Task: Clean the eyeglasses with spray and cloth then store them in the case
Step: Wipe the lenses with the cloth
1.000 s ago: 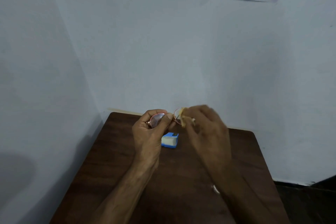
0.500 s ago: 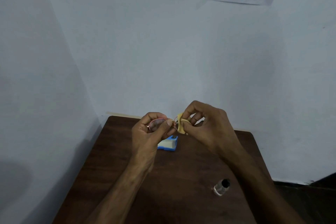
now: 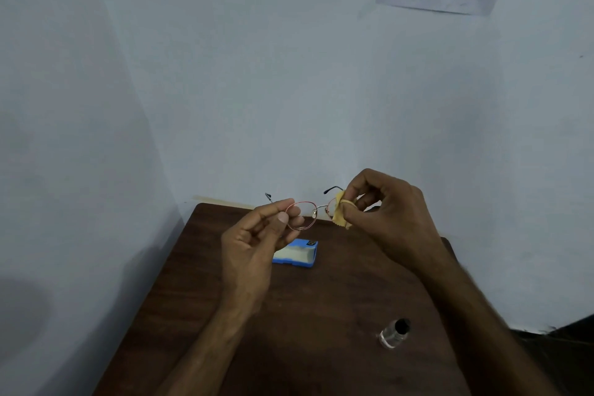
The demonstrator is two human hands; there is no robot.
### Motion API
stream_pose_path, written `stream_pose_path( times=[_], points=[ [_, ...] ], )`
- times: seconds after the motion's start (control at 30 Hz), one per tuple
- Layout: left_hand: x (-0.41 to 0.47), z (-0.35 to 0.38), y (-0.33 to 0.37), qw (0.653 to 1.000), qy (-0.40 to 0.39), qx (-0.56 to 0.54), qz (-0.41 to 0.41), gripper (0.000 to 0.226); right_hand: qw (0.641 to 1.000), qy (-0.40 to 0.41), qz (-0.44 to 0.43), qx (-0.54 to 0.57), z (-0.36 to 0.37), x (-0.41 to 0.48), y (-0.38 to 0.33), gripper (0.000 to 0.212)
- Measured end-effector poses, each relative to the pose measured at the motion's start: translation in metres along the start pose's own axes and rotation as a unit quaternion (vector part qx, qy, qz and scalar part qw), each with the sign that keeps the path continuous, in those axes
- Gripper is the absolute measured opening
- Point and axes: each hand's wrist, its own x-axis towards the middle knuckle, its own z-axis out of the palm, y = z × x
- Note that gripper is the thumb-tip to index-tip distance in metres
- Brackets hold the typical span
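Eyeglasses (image 3: 305,214) held up over the worktop (image 3: 321,315): left hand (image 3: 254,244) pinches one rim to steady them, so right hand (image 3: 385,215) can pinch the yellow cloth (image 3: 340,214) round the other lens. Blue case (image 3: 297,254) waits open below, spray bottle (image 3: 392,333) nearer.

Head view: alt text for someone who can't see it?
The left hand pinches wire-rimmed eyeglasses above a brown table while the right hand presses a yellow cloth on one lens. A blue case and spray bottle sit on the table.
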Motion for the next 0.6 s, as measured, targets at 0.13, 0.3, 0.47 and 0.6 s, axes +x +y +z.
stream_pose_path(
  times=[0.13, 0.3, 0.47, 0.6],
  points=[
    [-0.002, -0.001, 0.006, 1.000, -0.011, -0.016, -0.008, 0.026, 1.000, 0.009, -0.004, -0.001, 0.004, 0.000, 0.003, 0.016],
    [0.002, -0.002, 0.003, 0.997, 0.017, -0.059, -0.049, 0.023, 0.995, 0.093, -0.047, -0.003, 0.018, -0.009, 0.000, 0.014],
    [0.001, 0.005, -0.001, 0.989, 0.053, -0.107, -0.092, 0.023, 0.984, 0.132, -0.108, -0.041, 0.057, -0.029, -0.010, 0.007],
    [0.000, 0.012, -0.001, 0.989, 0.058, -0.094, -0.098, 0.018, 0.975, 0.123, -0.135, -0.126, 0.086, -0.037, -0.012, 0.014]
  ],
)
